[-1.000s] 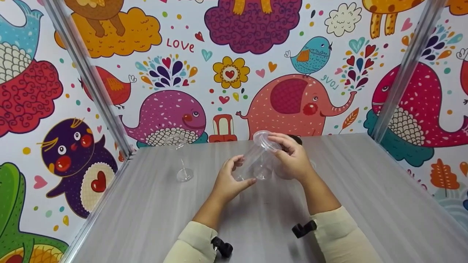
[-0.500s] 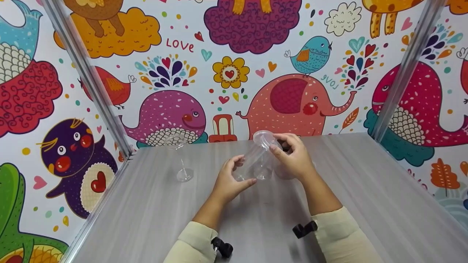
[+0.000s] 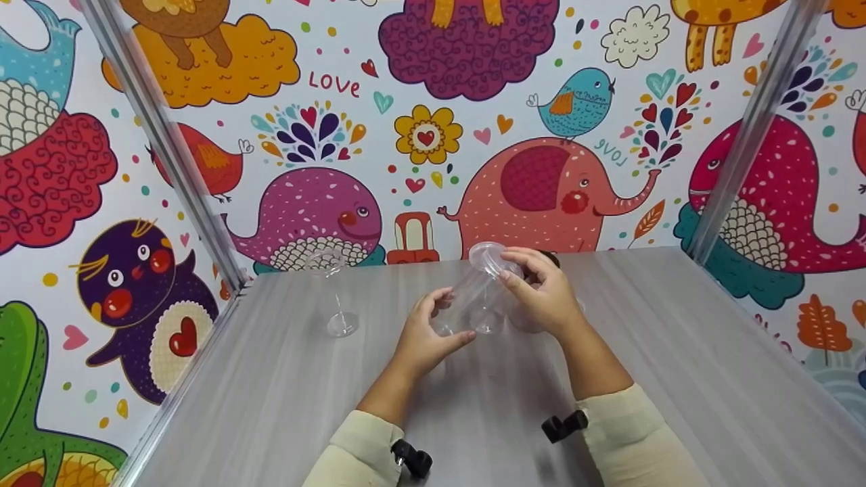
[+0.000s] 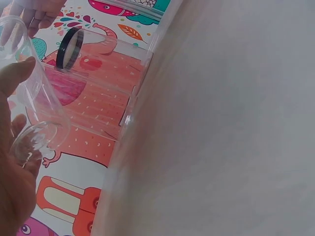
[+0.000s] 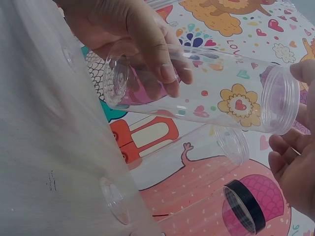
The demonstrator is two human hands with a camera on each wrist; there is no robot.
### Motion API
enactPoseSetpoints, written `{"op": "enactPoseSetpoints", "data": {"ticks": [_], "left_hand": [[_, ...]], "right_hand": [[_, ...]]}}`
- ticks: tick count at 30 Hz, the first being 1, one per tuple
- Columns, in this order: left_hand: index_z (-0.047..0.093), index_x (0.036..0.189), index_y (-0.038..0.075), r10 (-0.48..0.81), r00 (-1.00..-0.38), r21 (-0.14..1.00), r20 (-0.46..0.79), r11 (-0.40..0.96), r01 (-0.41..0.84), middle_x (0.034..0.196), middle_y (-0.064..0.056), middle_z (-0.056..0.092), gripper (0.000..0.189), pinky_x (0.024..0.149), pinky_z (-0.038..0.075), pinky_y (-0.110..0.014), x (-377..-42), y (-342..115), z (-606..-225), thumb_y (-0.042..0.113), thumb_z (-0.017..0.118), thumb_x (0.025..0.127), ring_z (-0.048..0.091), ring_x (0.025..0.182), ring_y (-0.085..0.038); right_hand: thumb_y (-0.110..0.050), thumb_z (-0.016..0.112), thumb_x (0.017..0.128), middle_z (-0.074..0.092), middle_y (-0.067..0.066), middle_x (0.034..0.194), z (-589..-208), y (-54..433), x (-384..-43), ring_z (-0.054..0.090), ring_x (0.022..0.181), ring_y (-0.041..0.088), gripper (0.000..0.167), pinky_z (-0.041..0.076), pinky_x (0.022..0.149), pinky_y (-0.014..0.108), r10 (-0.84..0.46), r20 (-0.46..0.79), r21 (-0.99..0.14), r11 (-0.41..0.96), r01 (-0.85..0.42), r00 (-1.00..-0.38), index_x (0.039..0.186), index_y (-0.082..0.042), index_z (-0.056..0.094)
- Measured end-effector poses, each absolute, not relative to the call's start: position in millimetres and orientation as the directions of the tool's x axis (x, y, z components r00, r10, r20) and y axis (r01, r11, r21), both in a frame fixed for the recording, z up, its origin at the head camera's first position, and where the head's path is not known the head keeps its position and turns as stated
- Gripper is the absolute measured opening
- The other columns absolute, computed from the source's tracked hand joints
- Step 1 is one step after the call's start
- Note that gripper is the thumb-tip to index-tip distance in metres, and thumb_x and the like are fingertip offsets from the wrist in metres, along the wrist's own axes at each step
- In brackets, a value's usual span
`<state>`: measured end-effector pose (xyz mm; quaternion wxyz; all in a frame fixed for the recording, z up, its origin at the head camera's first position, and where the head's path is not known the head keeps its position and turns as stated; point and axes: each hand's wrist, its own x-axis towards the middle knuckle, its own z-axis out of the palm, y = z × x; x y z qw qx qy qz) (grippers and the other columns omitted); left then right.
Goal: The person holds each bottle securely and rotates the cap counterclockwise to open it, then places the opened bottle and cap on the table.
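Note:
A clear plastic jar [image 3: 465, 287] is held tilted over the table, its threaded mouth up and to the right. My left hand [image 3: 421, 337] grips it round the lower part, with the thumb in front and fingers behind. At the threaded mouth [image 5: 280, 101], my right hand [image 3: 549, 296] holds the rim between thumb and fingers. No lid shows on this mouth in the right wrist view. Close behind stand a second clear jar [image 5: 197, 150] without a lid and a third jar with a black ring [image 5: 244, 206] at its top, mostly hidden by my right hand in the head view.
Another clear jar, its base [image 3: 342, 325] showing best, stands to the left on the grey table [image 3: 270, 406]. A wall [image 3: 433, 61] printed with cartoon animals rises along the back edge. Metal posts [image 3: 169, 149] mark the corners.
My right hand's fingers have shifted slightly around the jar's mouth, briefly covering the black ring behind. My left hand and the tilted jar have stayed in place.

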<state>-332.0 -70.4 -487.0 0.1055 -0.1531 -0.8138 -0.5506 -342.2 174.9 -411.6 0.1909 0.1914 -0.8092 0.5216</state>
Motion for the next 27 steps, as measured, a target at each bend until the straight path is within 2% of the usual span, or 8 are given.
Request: {"op": "enactPoseSetpoints", "data": {"ticks": [4,8,10,15,19,22,24,27], "left_hand": [[0.053,0.152,0.026,0.132,-0.933,0.867,0.335,0.345,0.36,0.147,-0.005,0.062,0.089,0.123,0.048,-0.053,-331.4,-70.3,-487.2,0.051,0.094,0.077,0.057,0.137,-0.024],[0.053,0.151,0.027,0.13,-0.934,0.87,0.334,0.34,0.358,0.146,-0.005,0.062,0.088,0.123,0.047,-0.054,-331.5,-70.7,-487.2,0.05,0.095,0.076,0.057,0.137,-0.024],[0.054,0.15,0.026,0.132,-0.933,0.87,0.336,0.336,0.361,0.147,-0.008,0.062,0.087,0.124,0.046,-0.054,-331.9,-70.8,-487.1,0.048,0.095,0.077,0.057,0.137,-0.023],[0.053,0.15,0.027,0.13,-0.933,0.87,0.335,0.337,0.36,0.148,-0.007,0.062,0.087,0.125,0.045,-0.051,-333.3,-71.3,-486.9,0.046,0.096,0.077,0.057,0.137,-0.02],[0.053,0.151,0.025,0.133,-0.931,0.869,0.339,0.335,0.364,0.146,0.0,0.063,0.088,0.125,0.046,-0.049,-334.1,-72.1,-487.1,0.047,0.095,0.077,0.058,0.136,-0.019],[0.053,0.152,0.023,0.141,-0.926,0.864,0.352,0.333,0.379,0.145,0.002,0.063,0.089,0.125,0.046,-0.049,-334.5,-72.5,-488.0,0.047,0.095,0.077,0.058,0.136,-0.019],[0.053,0.152,0.023,0.145,-0.923,0.86,0.356,0.335,0.384,0.145,0.002,0.063,0.089,0.125,0.045,-0.048,-334.3,-72.6,-488.5,0.048,0.095,0.078,0.058,0.137,-0.018],[0.053,0.152,0.026,0.148,-0.925,0.862,0.349,0.335,0.379,0.146,0.001,0.062,0.088,0.126,0.045,-0.05,-333.8,-72.6,-488.4,0.049,0.094,0.078,0.057,0.137,-0.018]], "right_hand": [[-0.023,0.07,0.102,0.063,0.003,0.15,-412.7,175.7,-341.5,0.063,0.129,0.032,0.036,0.055,0.098,0.02,-0.139,0.514,-0.778,0.339,-0.528,-0.846,0.138,-0.02,0.073],[-0.016,0.064,0.104,0.062,0.0,0.153,-412.2,175.8,-340.1,0.059,0.138,0.027,0.038,0.053,0.107,0.021,-0.157,0.503,-0.789,0.317,-0.526,-0.85,0.141,-0.022,0.071],[-0.012,0.06,0.103,0.061,0.0,0.155,-411.5,175.5,-339.4,0.057,0.141,0.026,0.041,0.053,0.112,0.028,-0.165,0.503,-0.794,0.298,-0.529,-0.848,0.141,-0.021,0.071],[-0.004,0.052,0.1,0.06,0.002,0.158,-410.5,174.9,-340.0,0.052,0.149,0.027,0.047,0.046,0.123,0.057,-0.19,0.526,-0.794,0.238,-0.559,-0.829,0.142,-0.018,0.07],[-0.006,0.057,0.1,0.057,0.004,0.159,-410.2,175.2,-341.9,0.054,0.144,0.028,0.045,0.053,0.116,0.038,-0.188,0.536,-0.789,0.233,-0.568,-0.823,0.143,-0.015,0.068],[-0.018,0.067,0.099,0.058,0.008,0.154,-410.3,174.6,-343.2,0.057,0.133,0.026,0.043,0.054,0.102,0.029,-0.151,0.539,-0.775,0.297,-0.558,-0.829,0.142,-0.016,0.068],[-0.027,0.074,0.097,0.059,0.01,0.149,-410.7,174.0,-343.5,0.058,0.127,0.026,0.046,0.055,0.102,0.036,-0.116,0.533,-0.765,0.357,-0.536,-0.838,0.142,-0.018,0.068],[-0.036,0.079,0.095,0.06,0.012,0.142,-409.8,172.4,-342.4,0.059,0.121,0.025,0.049,0.058,0.103,0.046,-0.08,0.516,-0.76,0.416,-0.498,-0.853,0.139,-0.018,0.069]]}}
